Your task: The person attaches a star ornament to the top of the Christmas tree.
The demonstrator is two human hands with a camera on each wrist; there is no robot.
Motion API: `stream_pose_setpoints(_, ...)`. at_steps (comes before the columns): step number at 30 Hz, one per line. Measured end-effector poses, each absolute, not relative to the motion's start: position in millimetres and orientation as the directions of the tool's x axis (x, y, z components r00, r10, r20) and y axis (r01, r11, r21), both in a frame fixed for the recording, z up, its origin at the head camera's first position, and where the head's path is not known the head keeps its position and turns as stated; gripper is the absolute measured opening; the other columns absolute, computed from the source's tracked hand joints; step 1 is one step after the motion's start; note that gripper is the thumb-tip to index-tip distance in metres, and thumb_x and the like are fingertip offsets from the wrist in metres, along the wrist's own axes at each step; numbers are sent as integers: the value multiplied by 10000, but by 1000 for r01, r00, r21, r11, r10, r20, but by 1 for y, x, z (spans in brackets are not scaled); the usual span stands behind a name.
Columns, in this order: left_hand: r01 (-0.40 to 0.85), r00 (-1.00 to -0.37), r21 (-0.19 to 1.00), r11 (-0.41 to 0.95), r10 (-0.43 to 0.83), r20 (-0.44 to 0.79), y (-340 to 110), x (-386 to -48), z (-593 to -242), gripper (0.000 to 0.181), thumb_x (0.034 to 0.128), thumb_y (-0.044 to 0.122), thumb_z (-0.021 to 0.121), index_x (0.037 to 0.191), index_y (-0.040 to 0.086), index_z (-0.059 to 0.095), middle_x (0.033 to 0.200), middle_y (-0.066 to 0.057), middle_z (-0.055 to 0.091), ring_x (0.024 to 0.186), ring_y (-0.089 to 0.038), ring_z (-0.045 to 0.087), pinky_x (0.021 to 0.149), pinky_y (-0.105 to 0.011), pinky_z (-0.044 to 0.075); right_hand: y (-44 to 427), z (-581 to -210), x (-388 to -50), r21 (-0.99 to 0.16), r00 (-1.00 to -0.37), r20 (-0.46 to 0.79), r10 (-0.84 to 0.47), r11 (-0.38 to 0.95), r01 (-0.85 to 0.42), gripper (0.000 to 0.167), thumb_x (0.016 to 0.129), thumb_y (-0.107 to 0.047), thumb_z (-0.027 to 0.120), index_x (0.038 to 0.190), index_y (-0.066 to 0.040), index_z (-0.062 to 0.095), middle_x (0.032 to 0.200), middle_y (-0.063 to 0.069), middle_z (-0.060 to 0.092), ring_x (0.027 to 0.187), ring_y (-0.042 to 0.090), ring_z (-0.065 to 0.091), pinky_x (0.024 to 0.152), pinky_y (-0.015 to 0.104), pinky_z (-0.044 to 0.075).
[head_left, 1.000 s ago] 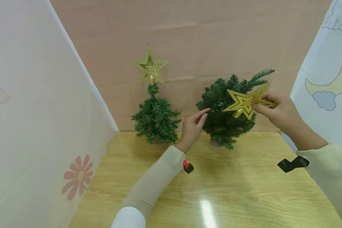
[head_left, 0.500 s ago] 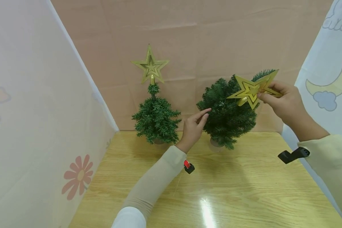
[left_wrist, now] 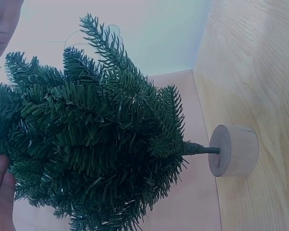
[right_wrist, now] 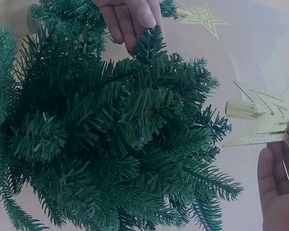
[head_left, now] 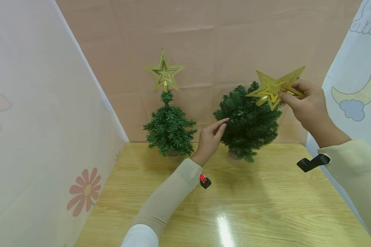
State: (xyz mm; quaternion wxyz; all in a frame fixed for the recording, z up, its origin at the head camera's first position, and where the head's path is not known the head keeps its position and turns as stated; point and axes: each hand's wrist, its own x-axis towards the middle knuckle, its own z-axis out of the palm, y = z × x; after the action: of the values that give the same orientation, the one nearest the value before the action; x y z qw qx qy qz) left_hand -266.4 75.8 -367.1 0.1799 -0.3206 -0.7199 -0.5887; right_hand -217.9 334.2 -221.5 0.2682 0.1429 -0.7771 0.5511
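Note:
My right hand (head_left: 310, 103) pinches one arm of a gold star tree topper (head_left: 273, 88). The star is tilted, and its short tube end points down and left near the upper right of a bushy green artificial Christmas tree (head_left: 247, 116). In the right wrist view a gap shows between the tube of the star (right_wrist: 265, 113) and the branches. My left hand (head_left: 209, 139) pinches a sprig on that tree's left side between thumb and fingers; in the left wrist view only some fingers (left_wrist: 1, 180) show at the left edge.
A smaller Christmas tree (head_left: 170, 128) stands to the left with an upright gold star (head_left: 163, 72) on its top. The bushy tree has a round wooden base (left_wrist: 233, 150) on the wood-grain table (head_left: 266, 206). Behind hangs a pinkish-tan cloth (head_left: 198, 51), with printed cloths at both sides.
My right hand has raised the star, first up and right, then a little further up. The left hand and both trees stay nearly still.

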Motion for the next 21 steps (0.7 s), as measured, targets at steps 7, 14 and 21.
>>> stream_pose_setpoints(7,673,-730,732,102,248,637,75,-268,-368,343,1027,291,503,1337,200,615,847,-102,644,569,-128,475,531,-251,418,331,-214,-223,-773,-809,581,85,369,-517,208,902,-25,673,1099,37,692,1077,-46,689,941,50,652,766,116,483)
stream_pose_setpoints(14,671,-731,734,101,255,633,75,-267,-368,355,1028,307,495,1351,208,603,872,-124,652,585,-110,484,532,-253,424,331,-205,-230,-777,-820,564,99,398,-487,146,895,-60,689,1036,-58,728,1011,-63,694,869,51,646,714,120,486)
stream_pose_setpoints(21,672,-731,733,106,254,633,75,-268,-370,352,1026,309,497,1341,206,613,867,-118,653,599,-109,494,556,-248,435,337,-194,-238,-760,-817,572,77,426,-492,152,888,-32,678,1026,-63,732,950,-95,692,758,57,592,596,109,447)
